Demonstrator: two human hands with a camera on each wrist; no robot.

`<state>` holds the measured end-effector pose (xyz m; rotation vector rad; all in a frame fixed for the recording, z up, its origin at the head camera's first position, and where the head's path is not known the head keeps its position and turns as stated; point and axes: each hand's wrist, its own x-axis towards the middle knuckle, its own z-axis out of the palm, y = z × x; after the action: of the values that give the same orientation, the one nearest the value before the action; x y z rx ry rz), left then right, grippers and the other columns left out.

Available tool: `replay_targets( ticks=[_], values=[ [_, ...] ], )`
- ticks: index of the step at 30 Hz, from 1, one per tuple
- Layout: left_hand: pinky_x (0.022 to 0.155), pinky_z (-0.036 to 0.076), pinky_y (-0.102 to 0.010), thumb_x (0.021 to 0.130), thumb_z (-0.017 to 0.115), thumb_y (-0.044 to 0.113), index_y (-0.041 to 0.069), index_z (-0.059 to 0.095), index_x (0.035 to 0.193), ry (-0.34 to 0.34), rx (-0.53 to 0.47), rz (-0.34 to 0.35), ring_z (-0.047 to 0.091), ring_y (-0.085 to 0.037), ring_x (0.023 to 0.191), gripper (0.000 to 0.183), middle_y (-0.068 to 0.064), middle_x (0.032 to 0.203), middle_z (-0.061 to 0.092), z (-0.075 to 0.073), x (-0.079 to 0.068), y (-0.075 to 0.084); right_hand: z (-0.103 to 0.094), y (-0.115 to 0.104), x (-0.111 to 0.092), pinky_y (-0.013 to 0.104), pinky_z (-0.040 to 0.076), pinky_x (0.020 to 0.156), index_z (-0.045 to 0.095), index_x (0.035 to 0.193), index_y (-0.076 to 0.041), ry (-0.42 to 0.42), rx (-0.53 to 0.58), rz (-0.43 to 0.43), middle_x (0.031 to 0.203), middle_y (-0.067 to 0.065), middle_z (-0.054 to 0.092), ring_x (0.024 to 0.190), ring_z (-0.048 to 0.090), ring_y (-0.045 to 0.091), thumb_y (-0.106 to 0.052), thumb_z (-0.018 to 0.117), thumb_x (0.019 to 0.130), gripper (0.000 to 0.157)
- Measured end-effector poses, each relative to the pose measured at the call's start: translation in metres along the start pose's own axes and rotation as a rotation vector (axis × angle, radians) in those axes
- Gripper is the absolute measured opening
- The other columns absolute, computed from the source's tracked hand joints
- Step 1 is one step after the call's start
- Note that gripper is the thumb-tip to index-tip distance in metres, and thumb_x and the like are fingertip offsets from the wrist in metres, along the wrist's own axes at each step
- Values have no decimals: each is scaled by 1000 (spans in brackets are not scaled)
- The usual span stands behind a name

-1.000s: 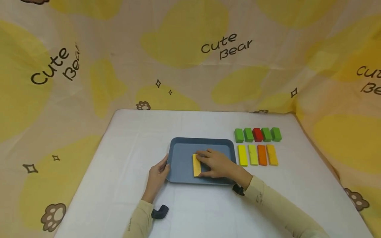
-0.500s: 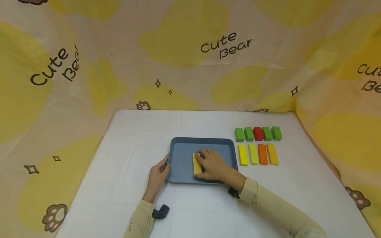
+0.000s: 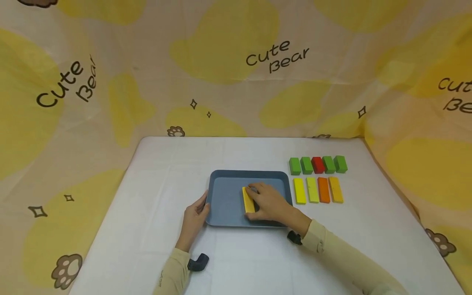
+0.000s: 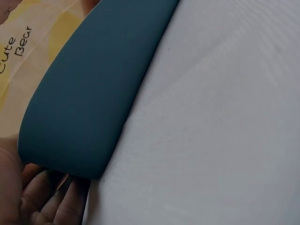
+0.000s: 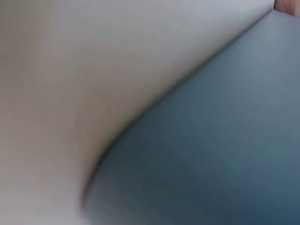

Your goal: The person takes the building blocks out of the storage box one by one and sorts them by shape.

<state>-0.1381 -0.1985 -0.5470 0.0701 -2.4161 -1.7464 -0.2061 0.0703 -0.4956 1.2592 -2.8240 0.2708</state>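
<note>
In the head view a blue-grey tray (image 3: 224,200) lies on the white table. My left hand (image 3: 193,217) grips its left side; the left wrist view has the tray's outer wall (image 4: 84,93) with curled fingers (image 4: 70,201) at its corner. Over the right half of the tray, my right hand (image 3: 271,203) pinches a yellow block (image 3: 248,200) between thumb and fingers. The block leans slightly, and the hand covers part of its right side. The right wrist view is blurred, with the tray (image 5: 211,140) filling its right side and the block out of sight.
Right of the tray, a back row holds several green blocks (image 3: 294,166) and one red block (image 3: 318,165). In front of them lie a yellow block (image 3: 299,191), a lime block (image 3: 312,190), an orange block (image 3: 323,190) and an amber block (image 3: 336,189).
My right hand has closed around the yellow block and shifted it a little to the right, turning it slightly. The left hand and the tray stay put.
</note>
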Motion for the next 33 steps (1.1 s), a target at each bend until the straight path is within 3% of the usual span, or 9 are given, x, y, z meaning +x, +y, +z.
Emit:
replay_targets(
  ticks=[8, 11, 16, 18, 24, 28, 33],
  values=[
    [103, 48, -27, 97, 57, 4, 3, 50, 141, -1, 3, 6, 52, -27, 132, 44, -15, 143, 52, 0, 1, -1, -18, 26, -22, 40, 56, 87, 58, 136, -7, 104, -9, 48, 134, 12, 58, 108, 58, 27, -60, 71, 75, 82],
    [104, 48, -26, 97, 57, 6, 3, 50, 141, -7, 7, -4, 51, -26, 133, 44, -14, 143, 52, -1, 2, -1, -26, 39, -32, 43, 55, 90, 58, 136, -6, 128, -6, 86, 134, 13, 58, 109, 57, 29, -59, 72, 74, 82],
    [104, 48, -28, 97, 55, 2, -3, 48, 140, -20, 33, -38, 50, -28, 133, 44, -18, 143, 50, -4, -4, 30, -42, 65, -53, 56, 49, 103, 55, 140, -5, 124, 14, 177, 139, 15, 54, 122, 53, 35, -54, 75, 75, 84],
    [104, 48, -31, 96, 54, -1, -7, 47, 139, -21, 33, -34, 50, -33, 132, 44, -22, 142, 50, -3, -5, 36, -49, 79, -64, 57, 49, 101, 53, 140, -4, 127, 19, 198, 140, 17, 53, 121, 52, 36, -50, 77, 74, 84],
    [104, 47, -27, 97, 56, 3, 1, 50, 141, -4, -4, -38, 50, -27, 133, 44, -16, 143, 51, 1, 1, 3, -62, 127, -104, 58, 51, 95, 54, 138, 0, 143, -38, 197, 137, 20, 54, 113, 54, 38, -43, 80, 72, 82],
    [103, 47, -23, 97, 57, 5, 3, 50, 141, -4, 3, -14, 51, -26, 133, 44, -15, 143, 52, 0, 1, -1, -67, 156, -136, 60, 51, 95, 54, 138, 1, 84, -58, 224, 138, 21, 52, 115, 52, 39, -41, 82, 72, 82],
    [103, 47, -23, 97, 56, 6, 3, 50, 141, -12, 8, -13, 50, -25, 133, 44, -14, 144, 52, 0, 2, 0, -71, 182, -168, 60, 51, 94, 52, 139, 1, -9, -42, 325, 139, 21, 51, 115, 52, 39, -48, 79, 75, 85]
  ],
)
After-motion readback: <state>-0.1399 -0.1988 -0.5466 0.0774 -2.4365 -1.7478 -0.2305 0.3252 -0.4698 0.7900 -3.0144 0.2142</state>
